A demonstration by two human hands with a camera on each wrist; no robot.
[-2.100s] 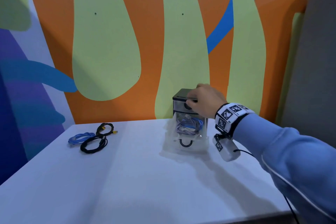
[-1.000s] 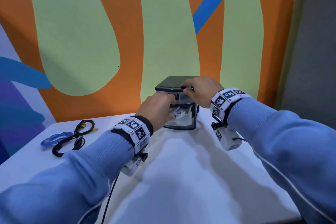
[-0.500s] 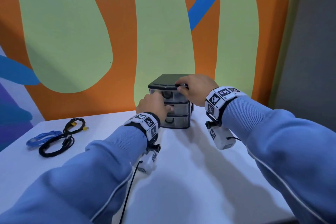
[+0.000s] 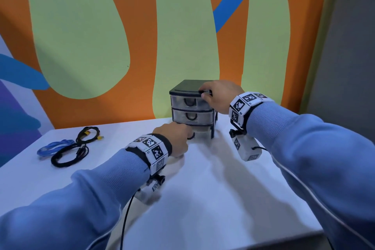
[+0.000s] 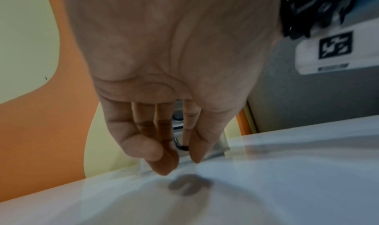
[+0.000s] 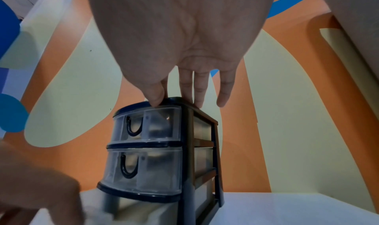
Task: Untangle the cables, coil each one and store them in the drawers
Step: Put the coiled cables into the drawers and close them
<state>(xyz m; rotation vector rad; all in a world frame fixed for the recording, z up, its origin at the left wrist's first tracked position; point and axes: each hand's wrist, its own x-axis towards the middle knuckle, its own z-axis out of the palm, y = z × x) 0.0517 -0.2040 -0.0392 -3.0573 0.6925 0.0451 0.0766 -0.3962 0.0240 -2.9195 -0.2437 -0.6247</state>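
Observation:
A small black-framed drawer unit point(image 4: 191, 116) with three clear drawers stands at the back of the white table point(image 4: 213, 199). My right hand point(image 4: 207, 95) rests on its black lid, fingers straight on top and thumb on the front rim point(image 6: 157, 101). My left hand point(image 4: 187, 135) is low at the bottom drawer point(image 4: 203, 135), fingers curled round its dark handle point(image 5: 180, 145). That drawer looks slightly out of the frame; the two drawers above are shut. Three coiled cables lie at the far left: a blue one point(image 4: 53, 146), a black one point(image 4: 68, 155) and a black one with yellow plugs point(image 4: 88, 134).
The painted wall stands right behind the drawer unit. A grey panel point(image 4: 349, 57) closes off the right side. The table's front edge point(image 4: 263, 243) runs near the bottom of the head view. A thin black wire point(image 4: 124, 221) hangs from my left wrist camera.
The open drawer holding a blue cable was pushed shut by my left hand. That hand then dropped from the middle drawer to the bottom drawer's handle. My right hand stayed on the lid.

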